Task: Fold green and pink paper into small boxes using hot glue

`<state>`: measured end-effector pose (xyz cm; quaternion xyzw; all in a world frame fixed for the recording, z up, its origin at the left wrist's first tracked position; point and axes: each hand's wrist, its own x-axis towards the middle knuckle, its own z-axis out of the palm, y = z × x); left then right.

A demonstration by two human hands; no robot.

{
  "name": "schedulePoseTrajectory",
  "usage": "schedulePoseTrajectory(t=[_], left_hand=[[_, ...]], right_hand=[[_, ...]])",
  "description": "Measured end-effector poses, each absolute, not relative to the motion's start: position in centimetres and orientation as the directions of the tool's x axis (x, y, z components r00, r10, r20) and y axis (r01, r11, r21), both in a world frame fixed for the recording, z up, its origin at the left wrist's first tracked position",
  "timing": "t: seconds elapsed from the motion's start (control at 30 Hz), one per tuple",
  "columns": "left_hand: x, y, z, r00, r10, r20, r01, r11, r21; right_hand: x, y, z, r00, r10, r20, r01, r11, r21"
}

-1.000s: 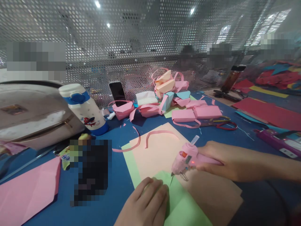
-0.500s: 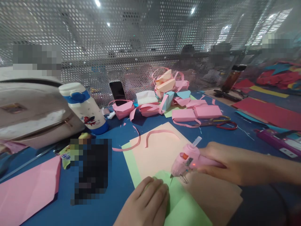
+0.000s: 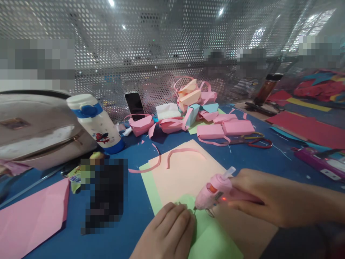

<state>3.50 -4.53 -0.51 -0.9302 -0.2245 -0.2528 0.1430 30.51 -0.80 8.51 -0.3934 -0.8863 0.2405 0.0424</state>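
In my right hand (image 3: 250, 198) is a pink hot glue gun (image 3: 214, 190), its grip wrapped by my fingers. A clear glue stick (image 3: 230, 172) pokes out of its back end, and a small red light glows on its side. The nozzle points down at a folded sheet of green paper (image 3: 207, 233), at or just above its surface. My left hand (image 3: 168, 232) holds this paper down, fingers together and bent over it close to the nozzle; the thumb is hidden. Underneath lie peach paper sheets (image 3: 183, 176) with a curved pink paper strip (image 3: 185, 151) on top.
Pink folded paper boxes (image 3: 210, 131) and scissors (image 3: 260, 143) lie farther back. A phone (image 3: 134, 106) leans on the perforated metal screen (image 3: 151, 46). Left are a white-and-blue bottle (image 3: 97, 126), a bag (image 3: 40, 133) and pink paper (image 3: 35, 216). A purple tool (image 3: 315, 163) lies right.
My right hand and the glue gun have come slightly lower, bringing the nozzle down to the green paper beside my left fingers. My left hand stays almost in place.
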Motion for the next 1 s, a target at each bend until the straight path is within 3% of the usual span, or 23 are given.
schedulePoseTrajectory(t=[0.2, 0.6, 1.0], left_hand=[[3.4, -4.5, -0.3, 0.774, 0.346, 0.53, 0.491, -0.857, -0.158], [3.5, -4.6, -0.3, 0.772, 0.339, 0.538, 0.489, -0.857, -0.161], [3.5, -4.4, -0.4, 0.764, 0.348, 0.543, 0.492, -0.859, -0.142]], right_hand=[[30.7, -1.1, 8.2, -0.676, 0.731, -0.093, 0.666, 0.552, -0.501], [32.2, -0.3, 7.6, -0.632, 0.766, -0.114, 0.725, 0.533, -0.436], [32.5, 0.1, 7.1, -0.576, 0.81, -0.115, 0.753, 0.47, -0.46]])
